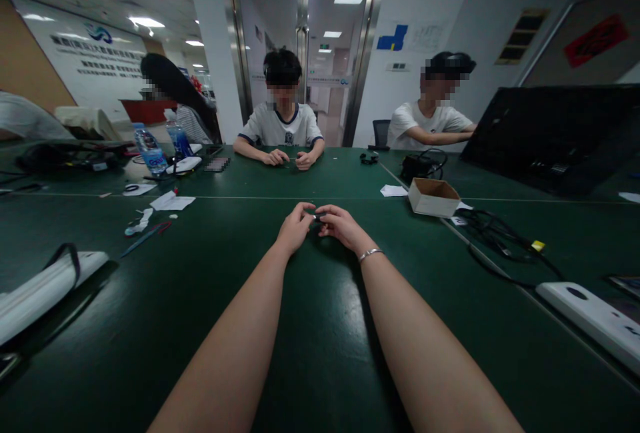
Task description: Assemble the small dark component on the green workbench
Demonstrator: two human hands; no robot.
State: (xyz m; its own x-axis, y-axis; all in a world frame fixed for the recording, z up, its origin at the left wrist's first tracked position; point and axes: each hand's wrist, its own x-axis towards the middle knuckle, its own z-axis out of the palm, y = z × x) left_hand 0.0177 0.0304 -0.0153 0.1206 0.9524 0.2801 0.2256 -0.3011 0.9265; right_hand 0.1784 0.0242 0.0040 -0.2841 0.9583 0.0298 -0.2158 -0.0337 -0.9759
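Note:
Both my hands meet above the green table [320,313] in the middle of the view. Between their fingertips is a small dark piece with a silvery part [317,218], too small to tell its kind. My left hand [294,228] pinches it from the left, thumb and fingers drawn together. From the other side, my right hand [341,225] closes on it with thumb and forefinger, the other fingers curled beneath. A silver bracelet [371,254] circles my right wrist.
A small open cardboard box [433,198] stands right of my hands, near coiled black cables [493,233] and a white power strip [590,320]. Leftward lie tweezers [145,238], paper [173,202] and a water bottle [150,150]. A person [281,120] sits opposite; a monitor [555,133] stands right.

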